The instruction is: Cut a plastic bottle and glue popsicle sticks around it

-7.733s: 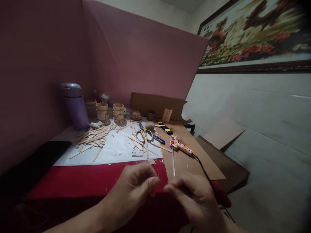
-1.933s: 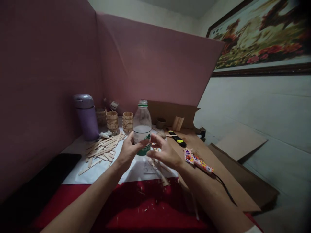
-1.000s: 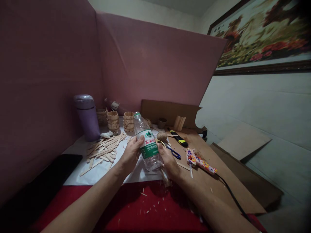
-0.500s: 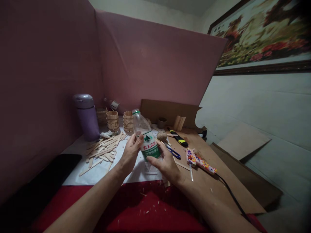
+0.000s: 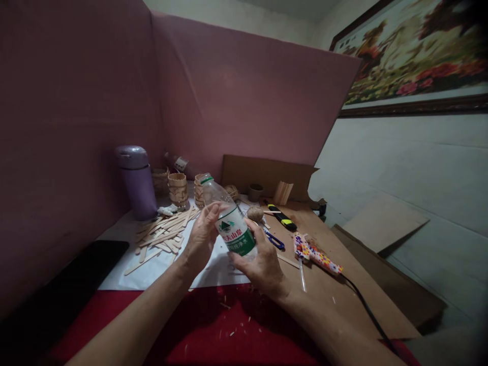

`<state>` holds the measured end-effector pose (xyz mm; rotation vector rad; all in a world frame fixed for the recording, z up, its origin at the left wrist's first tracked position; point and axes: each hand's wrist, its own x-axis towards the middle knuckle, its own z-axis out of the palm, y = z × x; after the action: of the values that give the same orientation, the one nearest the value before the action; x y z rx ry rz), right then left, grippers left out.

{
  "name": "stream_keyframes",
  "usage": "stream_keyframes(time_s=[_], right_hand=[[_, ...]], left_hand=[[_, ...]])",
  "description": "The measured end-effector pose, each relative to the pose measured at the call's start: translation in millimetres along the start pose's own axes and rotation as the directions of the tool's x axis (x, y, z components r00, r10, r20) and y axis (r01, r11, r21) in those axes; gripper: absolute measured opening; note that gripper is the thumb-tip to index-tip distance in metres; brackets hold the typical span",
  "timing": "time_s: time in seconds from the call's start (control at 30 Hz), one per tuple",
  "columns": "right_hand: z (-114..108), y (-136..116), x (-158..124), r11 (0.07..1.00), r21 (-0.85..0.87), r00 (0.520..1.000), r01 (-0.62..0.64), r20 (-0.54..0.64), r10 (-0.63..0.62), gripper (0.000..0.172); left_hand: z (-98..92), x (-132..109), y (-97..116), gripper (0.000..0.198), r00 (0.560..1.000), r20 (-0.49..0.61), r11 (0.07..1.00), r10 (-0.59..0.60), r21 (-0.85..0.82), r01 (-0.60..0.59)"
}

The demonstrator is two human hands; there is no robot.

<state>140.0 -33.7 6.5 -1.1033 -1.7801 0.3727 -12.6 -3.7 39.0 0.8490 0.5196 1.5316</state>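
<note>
A clear plastic bottle (image 5: 233, 226) with a green-and-white label is held up between my two hands, its uncapped neck leaning to the upper left. My left hand (image 5: 205, 231) grips it near the shoulder, thumb on top. Around the lower part wraps my right hand (image 5: 263, 259), with the thumb across the front of the label. Left of the bottle lies a heap of wooden craft sticks (image 5: 163, 231) on white paper (image 5: 122, 269). Just right of it are a ball of twine (image 5: 255, 213) and a blue-handled tool (image 5: 275, 240), partly hidden by my right hand.
A purple flask (image 5: 136, 183) stands at the left beside stick-covered cups (image 5: 178, 189). On the brown board (image 5: 335, 300) at the right lie a flowered glue gun (image 5: 316, 256) with its cord and a black-yellow utility knife (image 5: 281, 217). Cardboard (image 5: 267, 170) leans at the back.
The bottle has tilted further to the left and its label has turned in my hands. Both hands keep their hold; the view has shifted slightly.
</note>
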Motion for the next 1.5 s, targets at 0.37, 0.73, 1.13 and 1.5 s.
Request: stream_keyframes(time_s=[0.37, 0.73, 1.13, 1.5], right_hand=[[3.0, 2.4, -1.2, 0.949, -0.253, 0.964, 0.190, -0.136, -0.229, 0.073], [-0.6, 0.2, -3.3, 0.992, -0.083, 0.996, 0.093, -0.005, -0.094, 0.067], [-2.4, 0.9, -1.5, 0.952, 0.301, 0.999, -0.050, 0.019, 0.047, 0.053], [4.4, 11.0, 2.7, 0.856, 0.496, 0.987, -0.143, 0.138, 0.085, 0.066]], left_hand=[[4.9, -2.7, 5.2, 0.058, 0.999, 0.025, 0.999, 0.036, -0.028, -0.035], [6.2, -2.1, 11.6, 0.056, 1.000, -0.018, 1.000, 0.007, -0.025, -0.008], [6.0, -2.5, 6.4, 0.039, 0.996, 0.030, 0.997, -0.081, 0.005, 0.081], [-0.4, 2.9, -4.8, 0.053, 0.998, 0.037, 0.992, -0.042, 0.118, 0.037]])
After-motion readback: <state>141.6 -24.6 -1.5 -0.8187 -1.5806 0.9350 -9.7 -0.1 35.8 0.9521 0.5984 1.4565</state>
